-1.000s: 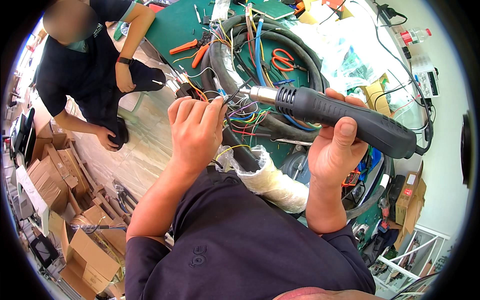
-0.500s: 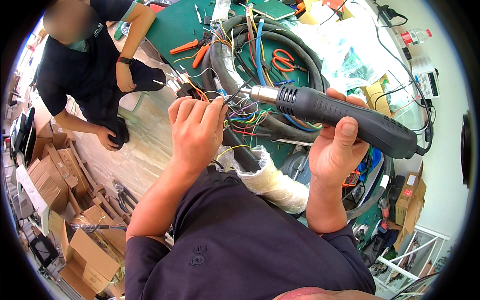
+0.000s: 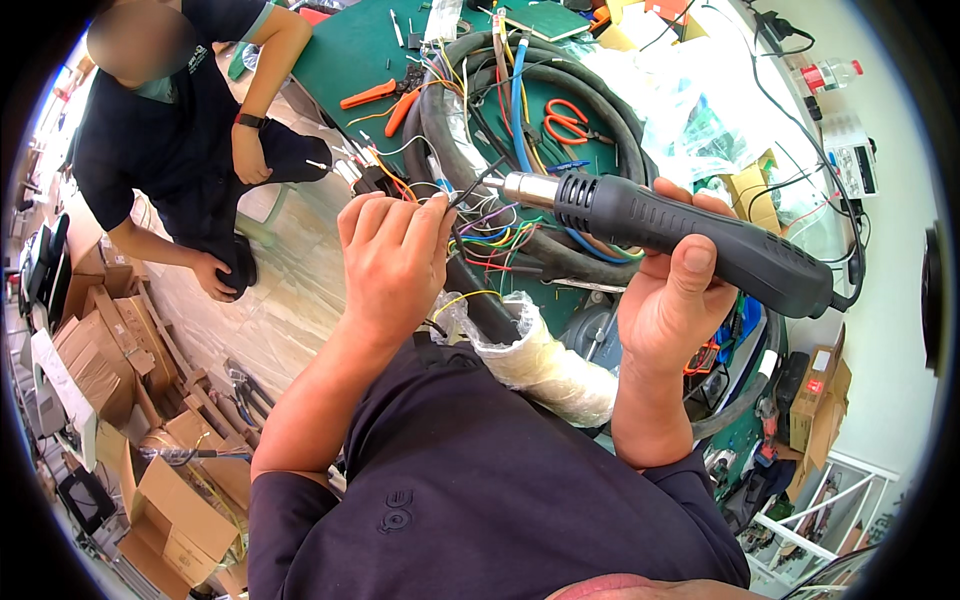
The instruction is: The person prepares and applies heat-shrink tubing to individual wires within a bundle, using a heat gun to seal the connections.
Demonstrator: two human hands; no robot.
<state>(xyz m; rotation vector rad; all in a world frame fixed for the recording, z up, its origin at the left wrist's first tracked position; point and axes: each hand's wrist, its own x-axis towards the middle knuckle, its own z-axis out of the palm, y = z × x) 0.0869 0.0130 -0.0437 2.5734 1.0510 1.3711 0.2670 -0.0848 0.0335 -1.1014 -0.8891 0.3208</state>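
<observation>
My right hand (image 3: 672,300) is wrapped round the black body of a heat gun (image 3: 720,240). Its metal nozzle points left, close to a thin black wire (image 3: 482,180). My left hand (image 3: 392,255) pinches that wire between thumb and fingers; part of it is hidden by the fingers. Loose coloured wires (image 3: 500,235) spread out behind and beside the nozzle. Below them a thick black cable (image 3: 490,312) runs into a roll of clear plastic wrap (image 3: 555,365) near my body.
A coil of thick black cable (image 3: 430,130) lies on the green table (image 3: 345,45). On it are orange-handled scissors (image 3: 567,122) and an orange-handled tool (image 3: 370,94). Plastic bags (image 3: 700,110) pile up at the right. Another person (image 3: 160,150) sits at the left, near cardboard boxes (image 3: 190,510).
The heat gun has shifted very slightly to the right. Both hands otherwise keep their places and holds.
</observation>
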